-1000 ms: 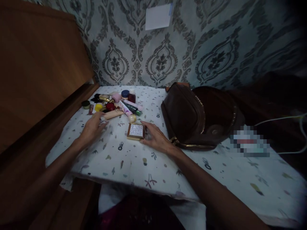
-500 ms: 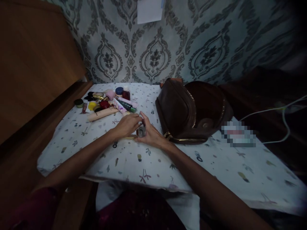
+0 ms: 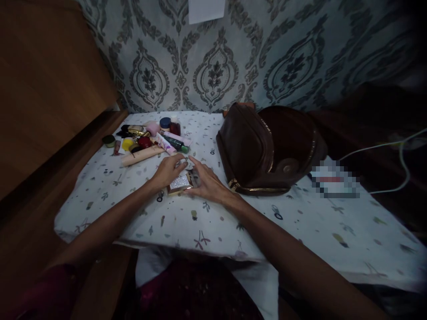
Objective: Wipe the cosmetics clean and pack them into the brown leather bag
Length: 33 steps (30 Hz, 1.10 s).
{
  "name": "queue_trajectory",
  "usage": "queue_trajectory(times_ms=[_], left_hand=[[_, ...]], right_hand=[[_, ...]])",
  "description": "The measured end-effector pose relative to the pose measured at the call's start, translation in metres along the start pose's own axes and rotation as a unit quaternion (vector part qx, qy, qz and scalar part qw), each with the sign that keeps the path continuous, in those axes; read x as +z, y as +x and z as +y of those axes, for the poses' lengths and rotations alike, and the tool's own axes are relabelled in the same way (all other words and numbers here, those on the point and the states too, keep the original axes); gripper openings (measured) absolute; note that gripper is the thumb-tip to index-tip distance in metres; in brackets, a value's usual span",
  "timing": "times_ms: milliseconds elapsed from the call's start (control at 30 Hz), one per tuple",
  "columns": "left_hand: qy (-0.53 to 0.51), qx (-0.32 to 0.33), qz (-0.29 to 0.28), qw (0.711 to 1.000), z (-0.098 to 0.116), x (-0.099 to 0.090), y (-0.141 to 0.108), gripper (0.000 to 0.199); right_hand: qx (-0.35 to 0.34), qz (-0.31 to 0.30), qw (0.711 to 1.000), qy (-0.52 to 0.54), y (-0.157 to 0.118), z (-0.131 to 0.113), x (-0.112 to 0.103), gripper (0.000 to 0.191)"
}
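Observation:
A small glittery silver case with a gold edge (image 3: 180,183) lies on the patterned cloth between my hands. My left hand (image 3: 169,170) is at its upper left side, with thumb and fingers bent towards each other around something pale too small to make out. From the right, my right hand (image 3: 206,181) curves around the case's right end, its thumb low at the gold edge and its fingers reaching up beside the left fingertips. A dark, clear-looking part shows between the right thumb and fingers.
Behind my left hand is a cluster of cosmetics, with a beige tube (image 3: 142,156), a green tube (image 3: 176,144) and a blue-lidded jar (image 3: 165,123). A brown leather bag (image 3: 247,151) stands to the right. Beyond it lie a blurred item (image 3: 335,180) and a white cable (image 3: 405,166).
My left hand has shifted left and opened somewhat, so more of the glittery case shows. My right hand stays around the case's right end. The view has tilted slightly downward.

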<state>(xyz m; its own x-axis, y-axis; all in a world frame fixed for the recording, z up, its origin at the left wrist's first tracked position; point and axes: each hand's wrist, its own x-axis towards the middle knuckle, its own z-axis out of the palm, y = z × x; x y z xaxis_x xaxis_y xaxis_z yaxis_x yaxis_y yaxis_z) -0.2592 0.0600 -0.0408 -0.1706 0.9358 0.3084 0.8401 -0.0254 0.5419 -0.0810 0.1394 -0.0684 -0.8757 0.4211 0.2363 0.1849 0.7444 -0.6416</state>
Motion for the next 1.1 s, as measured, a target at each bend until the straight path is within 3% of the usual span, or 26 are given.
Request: queue_trajectory(times_ms=[200, 300, 400, 500, 633, 933, 1100], left_hand=[[-0.063, -0.025, 0.03, 0.997, -0.008, 0.001, -0.002, 0.023], [-0.089, -0.029, 0.016, 0.995, -0.013, 0.001, -0.001, 0.022], [-0.122, -0.038, -0.019, 0.992, -0.018, -0.001, 0.001, 0.025], [-0.161, -0.042, -0.047, 0.985, -0.021, -0.007, 0.001, 0.03], [-0.211, -0.077, -0.073, 0.972, -0.023, -0.015, -0.004, 0.033], [-0.24, -0.115, -0.047, 0.963, -0.028, -0.031, -0.031, 0.04], [-0.233, -0.132, -0.031, 0.963, -0.027, -0.036, -0.047, 0.041]], right_hand=[[-0.033, 0.053, 0.993, -0.098, -0.002, -0.017, 0.003, 0.109], [-0.068, 0.074, 0.988, -0.114, -0.004, -0.025, 0.006, 0.086], [-0.102, 0.034, 0.991, -0.076, -0.006, -0.026, 0.009, 0.052], [-0.111, 0.019, 0.993, -0.04, -0.007, -0.022, 0.011, 0.037], [-0.111, 0.03, 0.993, -0.018, -0.007, -0.017, 0.014, 0.038], [-0.046, 0.007, 0.999, 0.003, -0.005, -0.016, 0.013, 0.045], [-0.046, -0.02, 0.999, 0.018, 0.0, -0.02, 0.007, 0.051]])
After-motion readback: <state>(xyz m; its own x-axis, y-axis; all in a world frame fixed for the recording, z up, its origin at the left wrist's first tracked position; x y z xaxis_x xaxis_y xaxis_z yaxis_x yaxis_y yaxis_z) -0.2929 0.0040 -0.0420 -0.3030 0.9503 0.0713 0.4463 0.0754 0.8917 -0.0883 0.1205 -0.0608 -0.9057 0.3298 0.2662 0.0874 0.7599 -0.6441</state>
